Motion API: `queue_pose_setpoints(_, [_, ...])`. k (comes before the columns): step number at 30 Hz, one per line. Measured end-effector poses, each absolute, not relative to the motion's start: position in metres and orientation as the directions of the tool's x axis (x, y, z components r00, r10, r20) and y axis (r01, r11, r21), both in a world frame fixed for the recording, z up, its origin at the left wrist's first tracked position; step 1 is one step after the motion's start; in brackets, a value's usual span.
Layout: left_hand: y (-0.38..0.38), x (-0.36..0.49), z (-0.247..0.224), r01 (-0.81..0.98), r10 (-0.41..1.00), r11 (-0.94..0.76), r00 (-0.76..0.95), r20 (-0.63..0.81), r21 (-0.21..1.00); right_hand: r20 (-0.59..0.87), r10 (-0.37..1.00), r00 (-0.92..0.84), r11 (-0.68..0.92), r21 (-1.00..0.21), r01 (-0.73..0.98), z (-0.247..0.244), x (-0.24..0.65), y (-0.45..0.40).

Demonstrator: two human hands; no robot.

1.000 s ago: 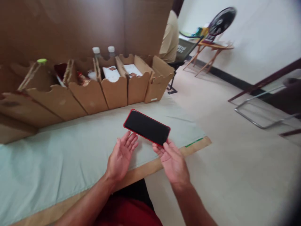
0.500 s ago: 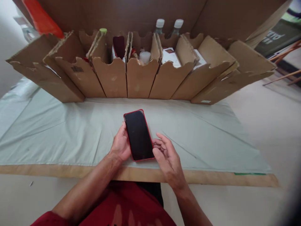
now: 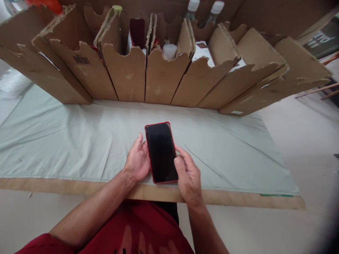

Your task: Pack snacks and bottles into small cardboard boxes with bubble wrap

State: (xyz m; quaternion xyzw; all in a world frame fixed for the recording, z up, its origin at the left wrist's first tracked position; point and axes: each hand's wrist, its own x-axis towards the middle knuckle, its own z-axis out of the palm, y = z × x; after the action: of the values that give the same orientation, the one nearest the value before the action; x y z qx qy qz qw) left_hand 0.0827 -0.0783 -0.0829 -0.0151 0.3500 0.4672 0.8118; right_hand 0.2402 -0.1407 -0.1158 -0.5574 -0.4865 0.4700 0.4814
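Observation:
A black-screened phone in a red case [image 3: 162, 153] is tilted slightly, screen up, above the near part of the cloth-covered table. My right hand [image 3: 188, 173] grips its right edge, with the thumb at the screen's side and the fingers partly hidden behind. On the other side my left hand [image 3: 138, 158] is open, palm up, its thumb apart from the phone and its fingers reaching to or under the left edge, where their tips are hidden.
A row of cardboard compartments [image 3: 165, 79] stands along the back of the table. Bottles [image 3: 213, 13], a white cup-like item [image 3: 169, 51] and a white box [image 3: 203, 53] show in or behind them. Pale green cloth [image 3: 87, 141] covers the table.
My right hand has closed on the phone's right edge. The left thumb has come away from the phone. The view has shifted, so the compartments look nearer and higher.

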Motion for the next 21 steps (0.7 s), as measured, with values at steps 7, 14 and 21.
queue_pose_setpoints(7, [-0.082, 0.064, -0.092, -0.503, 0.553, 0.824, 0.815, -0.175, 0.259, -0.23, 0.891, -0.391, -0.109, -0.946, 0.306, -0.046, 0.338, -0.08])
queue_pose_setpoints(14, [-0.097, 0.072, -0.091, -0.182, 0.186, 0.944, 0.982, 0.013, 0.274, -0.421, 0.377, -0.825, 0.163, -0.847, 0.507, 0.023, 0.321, 0.009])
queue_pose_setpoints(21, [-0.102, 0.075, -0.09, -0.393, 0.432, 0.867, 0.899, -0.069, 0.307, -0.115, 0.729, -0.675, 0.155, -0.933, 0.326, 0.006, 0.263, 0.034])
